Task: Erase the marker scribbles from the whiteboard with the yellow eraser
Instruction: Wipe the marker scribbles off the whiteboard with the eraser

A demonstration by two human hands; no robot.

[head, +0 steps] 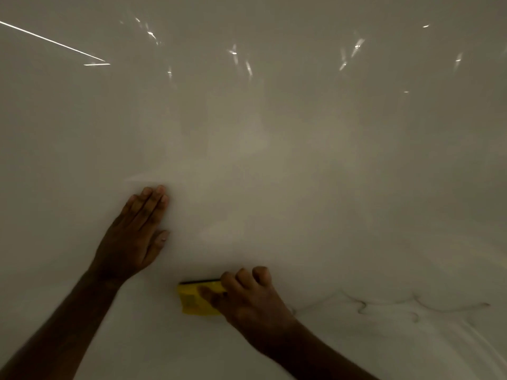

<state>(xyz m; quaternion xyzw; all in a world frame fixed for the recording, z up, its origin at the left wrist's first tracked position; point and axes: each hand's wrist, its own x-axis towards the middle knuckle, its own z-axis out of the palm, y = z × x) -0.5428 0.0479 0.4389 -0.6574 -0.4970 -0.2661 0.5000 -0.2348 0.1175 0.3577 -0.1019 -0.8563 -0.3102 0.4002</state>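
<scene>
Yellow eraser [198, 298] gripped in right hand [247, 300], pressed low on the whiteboard [274, 160].

Left hand [134, 234] flat and spread on the board, up and left, holding nothing. Faint scribbles [389, 305] just right of the eraser hand — wide bare board above (only light glints); no board edge visible.

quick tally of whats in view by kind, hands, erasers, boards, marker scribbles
hands: 2, the left hand flat on the board, the right hand gripping the eraser
yellow block erasers: 1
glossy white whiteboards: 1
patches of faint dark marker scribbles: 1, right of the eraser
total: 5
</scene>
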